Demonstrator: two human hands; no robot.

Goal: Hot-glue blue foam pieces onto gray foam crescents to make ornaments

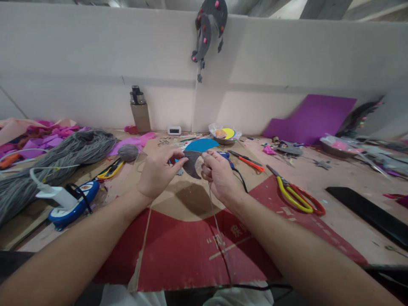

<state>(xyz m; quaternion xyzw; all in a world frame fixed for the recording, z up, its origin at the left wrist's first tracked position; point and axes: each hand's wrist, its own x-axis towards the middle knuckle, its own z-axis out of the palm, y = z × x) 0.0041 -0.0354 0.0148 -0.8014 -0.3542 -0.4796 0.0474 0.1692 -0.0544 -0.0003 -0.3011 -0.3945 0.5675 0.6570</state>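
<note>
Over the middle of the cardboard, a dark grey crescent-shaped piece (192,165) is held up between both hands. My left hand (159,172) is closed, thumb and fingers pinching its left side. My right hand (219,174) is closed at its right side, and a thin grey yarn strand (215,212) hangs from that hand toward the table's front edge. Whether the right fingers grip the crescent itself or only the strand is hard to make out. Just behind the hands lies a blue disc (204,145), partly covered.
Red-printed cardboard (178,246) covers the front middle. Scissors (296,196) and an orange-handled tool (250,162) lie right. A power strip (75,208), yellow cutter (111,169), yarn ball (128,152) and grey yarn skein (76,151) are left. A purple sheet (310,121) leans behind.
</note>
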